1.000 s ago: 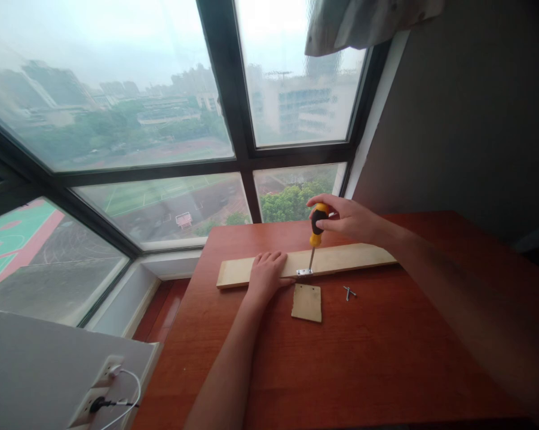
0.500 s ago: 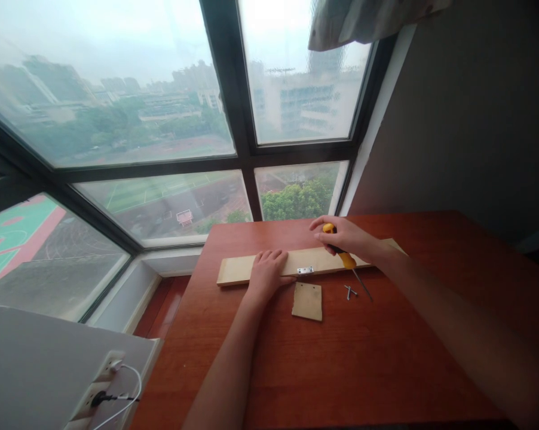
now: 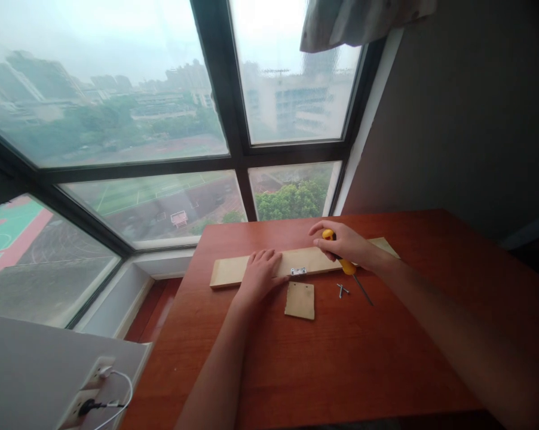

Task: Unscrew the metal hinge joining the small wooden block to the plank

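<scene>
The screwdriver (image 3: pixel 348 267) is gripped in the R hand (image 3: pixel 348 240), fingers curled round the handle, tip angled near-right & off the board (image 3: pixel 228 272). The board, left of its mid., is covered by the L hand (image 3: pixel 261 272), fingers close tog., laid flat. Metal plate (image 3: pixel 299 272) is seated on the near edge, just right; wood square (image 3: pixel 300 300) & loose screws (image 3: pixel 342 290) are left nearer on bench (image 3: pixel 336 358). Poss. risk: screws could be scattered if shaft's swung left too low; board could pivot, being held L-side only.

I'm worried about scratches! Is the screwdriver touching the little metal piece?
Apart. The head view shows the screwdriver slanting from the right hand, its shaft well to the right of the metal piece, with a clear gap between them.
</scene>
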Motion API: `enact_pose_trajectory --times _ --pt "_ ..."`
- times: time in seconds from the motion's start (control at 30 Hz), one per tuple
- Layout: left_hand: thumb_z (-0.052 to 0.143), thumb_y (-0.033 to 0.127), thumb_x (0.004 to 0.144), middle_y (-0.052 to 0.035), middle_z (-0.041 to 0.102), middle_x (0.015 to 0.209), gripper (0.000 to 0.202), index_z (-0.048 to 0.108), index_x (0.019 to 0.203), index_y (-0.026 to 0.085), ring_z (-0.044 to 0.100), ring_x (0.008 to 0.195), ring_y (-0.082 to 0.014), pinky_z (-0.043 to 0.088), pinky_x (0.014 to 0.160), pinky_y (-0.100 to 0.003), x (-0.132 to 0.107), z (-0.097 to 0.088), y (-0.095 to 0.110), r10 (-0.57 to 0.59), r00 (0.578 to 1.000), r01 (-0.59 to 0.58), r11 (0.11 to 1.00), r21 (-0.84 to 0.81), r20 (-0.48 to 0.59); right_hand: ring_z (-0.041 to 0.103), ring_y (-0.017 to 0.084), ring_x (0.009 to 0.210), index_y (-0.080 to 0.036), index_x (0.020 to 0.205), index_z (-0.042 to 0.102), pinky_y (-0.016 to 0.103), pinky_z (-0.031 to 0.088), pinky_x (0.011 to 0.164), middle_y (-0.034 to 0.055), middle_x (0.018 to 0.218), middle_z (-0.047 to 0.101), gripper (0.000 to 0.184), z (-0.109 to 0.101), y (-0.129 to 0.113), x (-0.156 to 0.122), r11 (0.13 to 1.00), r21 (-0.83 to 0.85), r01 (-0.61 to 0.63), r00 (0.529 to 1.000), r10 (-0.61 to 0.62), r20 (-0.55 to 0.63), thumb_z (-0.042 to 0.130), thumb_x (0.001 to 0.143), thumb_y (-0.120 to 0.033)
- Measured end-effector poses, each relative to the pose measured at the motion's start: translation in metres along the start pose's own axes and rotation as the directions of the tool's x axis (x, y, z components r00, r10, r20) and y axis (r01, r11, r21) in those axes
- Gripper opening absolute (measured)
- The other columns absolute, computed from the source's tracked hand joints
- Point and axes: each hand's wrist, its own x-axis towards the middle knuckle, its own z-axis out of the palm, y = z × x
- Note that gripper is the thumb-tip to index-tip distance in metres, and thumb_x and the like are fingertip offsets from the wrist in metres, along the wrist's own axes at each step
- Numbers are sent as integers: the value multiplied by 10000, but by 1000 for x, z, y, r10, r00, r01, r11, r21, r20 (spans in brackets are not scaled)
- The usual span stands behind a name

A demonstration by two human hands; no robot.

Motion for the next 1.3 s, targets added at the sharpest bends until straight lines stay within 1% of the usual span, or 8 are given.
enact_pose_trajectory --times 0.07,0.17,0.3,0.4,0.63,0.8,1.1,1.3 --pt "660 473 814 -119 542 1366 497 581 1243 233 479 1248 -304 346 1054 -475 2 0 6 7 999 -8 999 -38 -36 463 98 461 -167 1055 547 206 371 437 -65 521 501 259 0 -5 0 1000 13 23 1000 -23 -8 570 816 -262" --pt "587 395 886 -95 590 1295 384 596 1236 237 532 1174 -254 390 1019 -415 9 0 22 56 996 -63 992 -111 -66 462 97 466 -170 1050 553 209 383 444 -65 532 505 253 0 -8 0 998 27 58 998 -58 0 571 817 -267" --pt "563 266 901 -65 660 1084 242 663 1121 247 586 1024 -218 439 912 -367 22 0 42 111 994 -109 989 -103 18 475 91 471 -172 1024 563 209 394 445 -60 563 519 235 1 -9 1 995 44 85 996 -86 8 579 802 -249" --pt "579 241 884 -63 661 1001 182 704 1016 248 592 979 -225 442 852 -358 29 -2 50 118 988 -114 993 -42 99 481 88 465 -178 1009 571 205 387 435 -59 569 525 229 0 -8 0 994 49 97 995 -97 1 593 791 -247" --pt "559 242 883 -48 657 895 156 715 875 236 621 846 -201 433 751 -305 35 -7 53 179 965 -187 982 27 190 498 94 465 -196 990 584 212 388 426 -50 599 530 213 -2 -5 -2 993 38 114 993 -114 9 593 787 -258" --pt "510 280 910 -66 658 910 205 700 878 211 625 760 -187 441 667 -281 37 -7 55 124 964 -144 987 71 236 503 93 476 -185 987 584 220 415 450 -43 615 539 210 -1 -8 -1 990 31 140 990 -140 -9 587 789 -256" --pt "481 260 917 -105 643 942 177 614 962 154 629 842 -239 468 721 -339 42 -4 57 241 946 -279 946 167 218 488 95 454 -181 990 595 229 408 455 -53 571 532 203 2 -12 0 987 -20 158 987 -159 -37 572 807 -268" --pt "490 228 902 -93 679 918 165 639 878 162 647 825 -223 445 740 -342 51 -1 56 289 923 -341 921 188 253 488 96 445 -184 966 602 230 405 447 -52 568 534 192 2 -13 -1 989 -26 145 988 -146 -45 573 798 -272"
